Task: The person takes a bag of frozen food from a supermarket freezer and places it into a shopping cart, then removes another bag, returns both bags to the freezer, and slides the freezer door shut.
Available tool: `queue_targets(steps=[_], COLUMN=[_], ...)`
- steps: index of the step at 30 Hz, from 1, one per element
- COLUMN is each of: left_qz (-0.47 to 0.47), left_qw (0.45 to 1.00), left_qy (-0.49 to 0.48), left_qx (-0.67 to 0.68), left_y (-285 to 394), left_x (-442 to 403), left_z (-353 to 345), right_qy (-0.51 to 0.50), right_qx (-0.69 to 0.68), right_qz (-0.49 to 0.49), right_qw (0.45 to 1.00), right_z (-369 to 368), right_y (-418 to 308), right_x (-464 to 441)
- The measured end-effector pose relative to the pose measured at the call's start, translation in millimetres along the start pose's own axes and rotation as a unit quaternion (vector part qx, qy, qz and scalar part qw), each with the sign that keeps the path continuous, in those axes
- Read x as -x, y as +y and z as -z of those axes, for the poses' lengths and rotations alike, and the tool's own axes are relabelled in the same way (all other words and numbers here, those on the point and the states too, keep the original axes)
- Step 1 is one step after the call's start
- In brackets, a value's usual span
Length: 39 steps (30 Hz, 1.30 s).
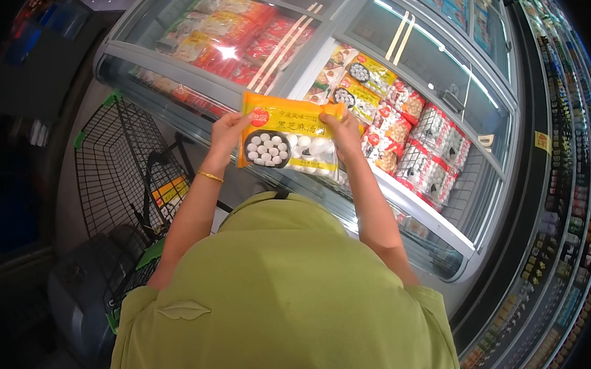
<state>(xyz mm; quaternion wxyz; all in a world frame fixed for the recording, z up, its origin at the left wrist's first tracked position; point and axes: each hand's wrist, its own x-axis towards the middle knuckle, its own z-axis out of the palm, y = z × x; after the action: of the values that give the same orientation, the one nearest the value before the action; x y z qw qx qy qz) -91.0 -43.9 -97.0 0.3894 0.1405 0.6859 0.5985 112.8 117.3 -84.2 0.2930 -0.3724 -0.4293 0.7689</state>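
A yellow bag of frozen tangyuan, printed with white balls in a dark bowl, is held up between both hands. My left hand pinches its left edge, with a gold bangle on the wrist. My right hand grips the upper right corner, the plastic bunched under the fingers. Behind the bag is a chest freezer, its right section uncovered at the front. Inside lie similar yellow bags, red-and-white bags and wire-basket stacks of red-and-white packs.
A wire shopping cart with green corners stands at the left. Glass lids cover the freezer's left part, over red and orange packs. Shelves of small goods run along the right.
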Motion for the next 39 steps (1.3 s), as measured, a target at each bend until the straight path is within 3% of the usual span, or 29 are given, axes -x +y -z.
queue_targets(steps=[14, 16, 23, 25, 28, 39], left_qz=[0.01, 0.007, 0.007, 0.004, 0.0, -0.004], left_qw=[1.0, 1.0, 1.0, 1.0, 1.0, 1.0], left_qy=[0.003, 0.0, 0.001, 0.004, 0.002, 0.006], left_qx=[-0.021, -0.012, -0.01, -0.013, -0.012, -0.012], left_y=[3, 1, -3, -3, -1, -4], left_x=[2, 0, -3, -2, 0, -1], left_z=[-1, -1, 1, 1, 0, 2], right_qy=[0.023, 0.058, 0.059, 0.009, -0.03, 0.003], right_qx=[0.053, 0.128, 0.11, -0.009, -0.041, 0.007], right_qz=[0.029, 0.051, 0.024, -0.025, -0.024, -0.018], right_qw=[0.998, 0.989, 0.992, 1.0, 0.998, 1.0], right_z=[5, 10, 11, 10, 11, 7], right_y=[13, 21, 20, 13, 10, 20], right_x=[-9, -17, -19, -14, -12, -20])
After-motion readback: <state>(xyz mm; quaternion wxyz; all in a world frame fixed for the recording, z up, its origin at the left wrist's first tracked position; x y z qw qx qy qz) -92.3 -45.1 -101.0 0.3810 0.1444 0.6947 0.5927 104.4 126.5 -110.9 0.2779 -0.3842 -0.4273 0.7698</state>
